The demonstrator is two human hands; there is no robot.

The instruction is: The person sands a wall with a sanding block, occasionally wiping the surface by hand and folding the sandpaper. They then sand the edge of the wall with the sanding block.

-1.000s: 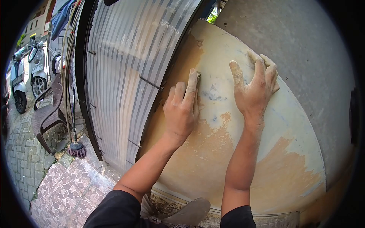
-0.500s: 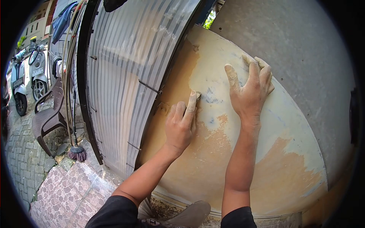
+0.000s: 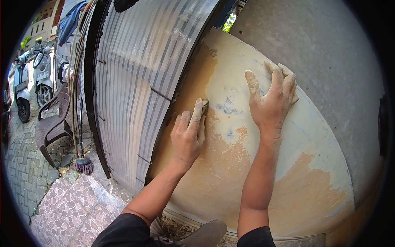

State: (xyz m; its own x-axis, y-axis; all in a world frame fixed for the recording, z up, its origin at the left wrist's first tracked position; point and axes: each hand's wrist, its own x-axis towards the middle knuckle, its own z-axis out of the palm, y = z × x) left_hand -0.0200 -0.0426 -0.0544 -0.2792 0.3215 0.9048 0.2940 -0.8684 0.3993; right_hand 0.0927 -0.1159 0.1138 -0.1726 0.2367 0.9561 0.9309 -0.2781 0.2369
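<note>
A large flat board [image 3: 312, 164], partly pale putty and partly bare brown, leans upright in front of me. My left hand [image 3: 188, 136] presses a small piece of sanding paper [image 3: 205, 103] flat against the board near its left edge. My right hand [image 3: 272, 101], dusty and with fingers spread, rests flat on the board's upper right rim.
A corrugated metal door [image 3: 135, 82] stands to the left of the board, a grey wall [image 3: 329, 45] behind it. A brown plastic chair [image 3: 51, 123], a broom [image 3: 82, 162] and parked scooters [image 3: 31, 78] stand at the far left on paving. My shoe [image 3: 205, 234] shows below.
My left hand has slid down and to the left across the board with the sanding paper under it. The right hand has stayed in place on the rim.
</note>
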